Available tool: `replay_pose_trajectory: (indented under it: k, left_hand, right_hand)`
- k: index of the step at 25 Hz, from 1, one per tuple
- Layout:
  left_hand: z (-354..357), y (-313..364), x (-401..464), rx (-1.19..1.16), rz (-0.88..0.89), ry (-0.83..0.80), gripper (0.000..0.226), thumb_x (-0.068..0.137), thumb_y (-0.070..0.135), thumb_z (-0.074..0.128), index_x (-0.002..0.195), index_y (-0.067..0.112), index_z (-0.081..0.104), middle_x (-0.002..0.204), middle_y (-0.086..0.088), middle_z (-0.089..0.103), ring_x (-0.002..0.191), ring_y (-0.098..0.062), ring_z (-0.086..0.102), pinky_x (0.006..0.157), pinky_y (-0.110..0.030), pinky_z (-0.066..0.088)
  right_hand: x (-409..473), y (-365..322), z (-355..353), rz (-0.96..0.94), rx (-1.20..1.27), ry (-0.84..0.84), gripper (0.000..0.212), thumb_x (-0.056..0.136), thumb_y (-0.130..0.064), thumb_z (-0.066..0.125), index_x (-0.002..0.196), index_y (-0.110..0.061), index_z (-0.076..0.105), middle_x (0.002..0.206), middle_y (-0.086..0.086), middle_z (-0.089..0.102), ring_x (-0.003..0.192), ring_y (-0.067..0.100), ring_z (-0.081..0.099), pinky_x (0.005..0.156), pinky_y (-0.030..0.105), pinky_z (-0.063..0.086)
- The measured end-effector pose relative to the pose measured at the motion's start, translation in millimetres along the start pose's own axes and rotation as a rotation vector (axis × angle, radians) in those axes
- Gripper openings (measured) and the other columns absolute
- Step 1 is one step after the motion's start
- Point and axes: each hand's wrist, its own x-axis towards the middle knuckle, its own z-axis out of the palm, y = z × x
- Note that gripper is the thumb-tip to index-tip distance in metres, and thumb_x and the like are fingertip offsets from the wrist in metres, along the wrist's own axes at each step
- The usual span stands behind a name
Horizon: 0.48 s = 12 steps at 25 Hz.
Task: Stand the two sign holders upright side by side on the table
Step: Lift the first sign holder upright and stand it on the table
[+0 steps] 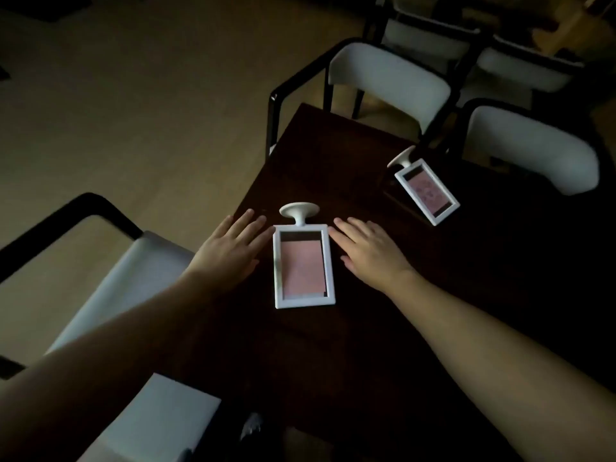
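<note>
Dim room; dark counter [333, 345] under both forearms, with pale-cushioned, black-framed chairs [390, 78] beyond and beside it. Flat on the counter between the two hands, the near sign holder [303, 266]: white frame, pinkish insert, round foot pointing away past the fingertips. Well off to the right of the right hand and farther out, the second sign holder [427, 192], also lying down, angled, its foot toward the far chairs. Left hand [230, 251] spread flat, fingers apart, fingertips just beside the near frame's left top corner, gripping nothing. Right hand [370, 253] likewise open and flat, just beside the frame's right edge; contact too dim to judge.
</note>
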Motion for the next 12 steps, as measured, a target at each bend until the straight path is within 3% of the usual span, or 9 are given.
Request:
replay_pose_trajectory:
  k: [5, 12]
  left_hand:
    - [26.1, 13.4, 9.9, -0.005, -0.024, -0.055, 0.075, 0.089, 0.033, 0.068, 0.153, 0.015, 0.033, 0.158, -0.013, 0.035, 0.148, -0.035, 0.024, 0.117, -0.052, 0.024]
    - [40.1, 16.4, 17.6, -0.062, -0.018, -0.082, 0.065, 0.096, 0.040, 0.051, 0.153, 0.016, 0.032, 0.160, -0.011, 0.031, 0.149, -0.033, 0.020, 0.119, -0.049, 0.017]
  right_hand:
    - [15.6, -4.3, 30.2, -0.012, -0.006, -0.061, 0.065, 0.096, -0.006, 0.053, 0.153, -0.015, 0.023, 0.163, 0.006, 0.022, 0.147, 0.026, 0.021, 0.117, 0.049, 0.023]
    - [14.2, -5.3, 49.5, -0.026, 0.084, -0.013, 0.051, 0.101, -0.012, 0.046, 0.150, -0.011, 0.033, 0.161, 0.008, 0.028, 0.146, 0.026, 0.028, 0.117, 0.047, 0.024]
